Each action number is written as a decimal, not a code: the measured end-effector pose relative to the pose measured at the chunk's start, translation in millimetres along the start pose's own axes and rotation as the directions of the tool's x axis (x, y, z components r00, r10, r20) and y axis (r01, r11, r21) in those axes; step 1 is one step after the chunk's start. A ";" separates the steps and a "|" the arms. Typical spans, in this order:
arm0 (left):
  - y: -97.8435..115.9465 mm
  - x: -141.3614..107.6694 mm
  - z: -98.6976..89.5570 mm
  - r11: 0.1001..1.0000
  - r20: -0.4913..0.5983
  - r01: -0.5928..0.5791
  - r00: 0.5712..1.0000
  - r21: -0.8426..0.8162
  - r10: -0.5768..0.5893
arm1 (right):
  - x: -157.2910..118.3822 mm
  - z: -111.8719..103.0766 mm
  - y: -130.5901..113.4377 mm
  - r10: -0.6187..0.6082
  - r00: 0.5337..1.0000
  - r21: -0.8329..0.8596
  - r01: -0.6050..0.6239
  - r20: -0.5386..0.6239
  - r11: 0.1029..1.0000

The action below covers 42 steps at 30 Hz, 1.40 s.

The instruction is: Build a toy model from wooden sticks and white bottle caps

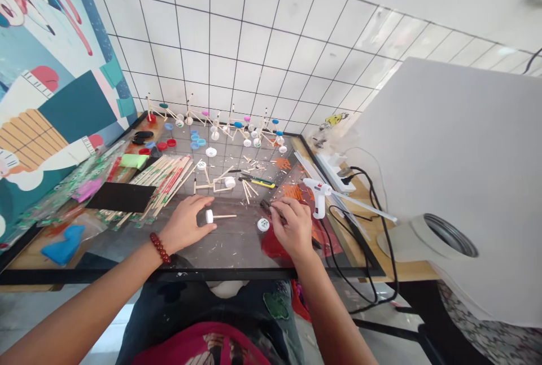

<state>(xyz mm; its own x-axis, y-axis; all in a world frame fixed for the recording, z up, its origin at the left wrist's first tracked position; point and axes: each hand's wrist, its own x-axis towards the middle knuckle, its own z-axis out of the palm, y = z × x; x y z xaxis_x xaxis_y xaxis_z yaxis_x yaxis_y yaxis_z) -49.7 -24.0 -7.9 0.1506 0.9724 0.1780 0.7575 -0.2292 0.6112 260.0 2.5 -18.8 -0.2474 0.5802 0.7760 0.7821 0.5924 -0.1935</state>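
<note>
Left hand: our left hand (184,224) lies curved and loose, its fingertips at a white bottle cap (209,216), and we see no pinch; a red bead bracelet (160,247) circles the wrist.
Right hand: our right hand (292,228) has its fingers bunched on a small dark tool (265,206), whose tip pokes out past them; we cannot tell what kind of tool it is.
Piece in hand: the white bottle cap sits on the end of a thin wooden stick (224,216), lying on the worktop (190,275) between our hands.
Beside it: a pierced white cap (263,225) lies just left of our right hand.
Within reach: a white hot glue gun (317,196) lies to our right, near a power strip (334,165); a yellow-and-black tool (258,182) and a small stick frame (214,184) lie ahead of us.
Far edge: taller stick frames (212,122) stand before the tiled wall (237,32), with coloured bottle caps (195,139) scattered in front of them.
Left side: bundled wooden sticks (163,181) in printed wrappers lie by a black pad (121,197).
Writing: we can read no brand or label; the wrappers' print is too small to make out.
</note>
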 end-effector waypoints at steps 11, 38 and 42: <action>4.8 -0.4 -1.9 0.999 0.032 0.000 0.999 0.038 -0.001 | -26.1 -27.1 23.7 0.166 0.984 -0.045 -0.169 -0.063 0.985; -4.2 -3.5 5.5 0.998 -0.093 0.000 0.996 -0.065 -0.006 | 15.9 55.3 -63.9 -0.131 0.811 0.172 0.038 0.571 0.984; -3.9 -3.3 5.2 0.997 -0.095 -0.063 0.994 -0.037 0.059 | 13.4 57.5 -63.3 -0.146 0.819 0.167 0.063 0.555 0.984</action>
<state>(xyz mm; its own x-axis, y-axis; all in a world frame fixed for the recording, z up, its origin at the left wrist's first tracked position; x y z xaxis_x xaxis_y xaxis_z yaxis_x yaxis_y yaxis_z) -49.9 -26.0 -15.0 0.1341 0.9486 0.2866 0.7222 -0.2916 0.6273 174.3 4.9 -30.7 -0.6343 0.6988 0.3307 0.6587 0.7124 -0.2419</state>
